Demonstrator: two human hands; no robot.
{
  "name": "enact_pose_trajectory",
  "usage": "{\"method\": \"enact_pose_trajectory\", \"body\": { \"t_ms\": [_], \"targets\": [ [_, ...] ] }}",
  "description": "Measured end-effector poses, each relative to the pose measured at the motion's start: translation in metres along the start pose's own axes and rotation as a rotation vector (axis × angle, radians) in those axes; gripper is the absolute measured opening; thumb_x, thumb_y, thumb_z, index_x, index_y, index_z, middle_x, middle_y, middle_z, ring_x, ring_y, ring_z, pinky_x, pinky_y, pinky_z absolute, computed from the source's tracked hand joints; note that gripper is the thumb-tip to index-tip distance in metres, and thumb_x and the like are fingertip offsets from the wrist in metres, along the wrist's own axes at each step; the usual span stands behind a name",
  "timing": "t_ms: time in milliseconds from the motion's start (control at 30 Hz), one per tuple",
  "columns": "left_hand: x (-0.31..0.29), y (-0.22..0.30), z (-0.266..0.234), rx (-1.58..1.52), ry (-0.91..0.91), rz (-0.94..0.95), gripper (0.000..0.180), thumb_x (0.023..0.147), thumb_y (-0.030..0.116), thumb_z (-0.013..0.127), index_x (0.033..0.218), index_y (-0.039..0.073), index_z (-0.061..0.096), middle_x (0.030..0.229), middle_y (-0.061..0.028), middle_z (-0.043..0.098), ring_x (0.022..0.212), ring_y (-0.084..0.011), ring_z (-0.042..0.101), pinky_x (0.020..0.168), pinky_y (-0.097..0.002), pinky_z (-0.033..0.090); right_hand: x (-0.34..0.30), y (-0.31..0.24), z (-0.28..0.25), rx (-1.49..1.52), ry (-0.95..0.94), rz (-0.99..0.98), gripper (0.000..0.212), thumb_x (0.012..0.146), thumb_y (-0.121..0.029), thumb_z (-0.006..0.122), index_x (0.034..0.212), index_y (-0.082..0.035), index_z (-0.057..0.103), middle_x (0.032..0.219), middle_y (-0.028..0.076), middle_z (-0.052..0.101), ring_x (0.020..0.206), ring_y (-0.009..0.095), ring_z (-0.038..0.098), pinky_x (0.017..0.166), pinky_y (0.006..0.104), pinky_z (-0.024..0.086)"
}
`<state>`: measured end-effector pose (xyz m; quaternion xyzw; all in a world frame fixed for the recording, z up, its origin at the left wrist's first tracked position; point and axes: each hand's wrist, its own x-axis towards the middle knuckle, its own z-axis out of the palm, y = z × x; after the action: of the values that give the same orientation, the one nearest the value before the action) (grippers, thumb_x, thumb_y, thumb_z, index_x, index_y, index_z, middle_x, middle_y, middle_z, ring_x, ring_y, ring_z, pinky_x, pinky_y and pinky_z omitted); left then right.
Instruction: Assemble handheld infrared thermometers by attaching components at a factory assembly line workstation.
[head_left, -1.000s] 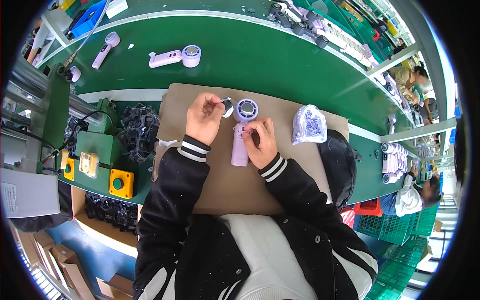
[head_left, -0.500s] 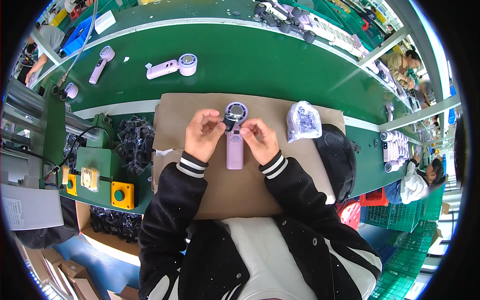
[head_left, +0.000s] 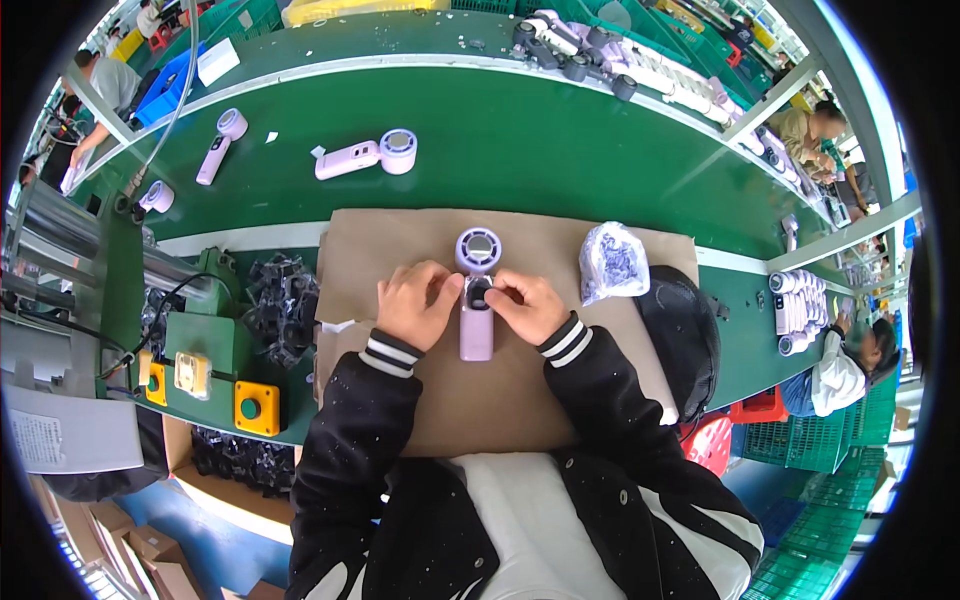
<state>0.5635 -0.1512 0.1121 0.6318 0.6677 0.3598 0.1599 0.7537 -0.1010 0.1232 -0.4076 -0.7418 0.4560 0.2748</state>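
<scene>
A lilac handheld fan (head_left: 477, 338) lies flat on the brown cardboard in front of me, its round head pointing away. Over the upper part of its handle is a small black part (head_left: 479, 290). My left hand (head_left: 417, 306) pinches at the left edge of that part with thumb and bent fingers. From the other side, my right hand (head_left: 532, 304) presses thumb and fingers on its right edge. The fingertips cover some of the part, so I cannot tell whether it is seated.
Cardboard (head_left: 400, 235) covers the bench. Right of the fan are a plastic bag of small parts (head_left: 614, 264) and a black bag (head_left: 680, 345). At left stand a green fixture with a yellow button box (head_left: 257, 409) and a heap of black parts (head_left: 282, 310). More fans (head_left: 398, 152) lie on the green belt.
Both hands have lowered the black part from above the fan's neck onto its handle. The whole view has shifted slightly, and the fans on the belt appear a little further right.
</scene>
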Motion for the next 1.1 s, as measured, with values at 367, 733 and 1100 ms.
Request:
{"method": "enact_pose_trajectory", "body": {
  "t_ms": [367, 733, 1100],
  "targets": [
    [-0.019, -0.001, 0.024, 0.204, 0.055, 0.099, 0.034, 0.087, 0.043, 0.051, 0.101, 0.014, 0.063, 0.091, -0.0075, 0.064, 0.078, -0.0270, 0.056, 0.069, -0.0397, 0.035, -0.006, 0.011, 0.003, -0.286, -0.087, 0.014, 0.023, 0.090, -0.016, 0.055, 0.110, -0.006, 0.055, 0.089, 0.010, 0.064, 0.076, 0.020, 0.058, 0.070, 0.0293, 0.046],
    [-0.015, 0.001, 0.028, -0.542, -0.010, 0.076, 0.044, 0.089, 0.018, 0.055, 0.129, 0.008, 0.039, 0.100, -0.0152, 0.061, 0.081, -0.0307, 0.061, 0.073, -0.0388, 0.048, -0.002, 0.005, 0.011, 0.033, -0.001, -0.226, 0.036, 0.095, -0.015, 0.047, 0.129, -0.003, 0.046, 0.111, 0.012, 0.060, 0.093, 0.022, 0.057, 0.083, 0.0301, 0.044],
    [-0.014, 0.007, 0.016, -0.522, 0.010, 0.165, 0.048, 0.087, 0.013, 0.056, 0.132, 0.009, 0.039, 0.106, -0.0147, 0.059, 0.084, -0.0324, 0.059, 0.074, -0.0379, 0.048, -0.005, 0.010, 0.012, 0.094, 0.100, -0.321, 0.038, 0.095, -0.016, 0.049, 0.129, 0.000, 0.047, 0.108, 0.011, 0.058, 0.090, 0.019, 0.054, 0.084, 0.0284, 0.042]
  ]
}}
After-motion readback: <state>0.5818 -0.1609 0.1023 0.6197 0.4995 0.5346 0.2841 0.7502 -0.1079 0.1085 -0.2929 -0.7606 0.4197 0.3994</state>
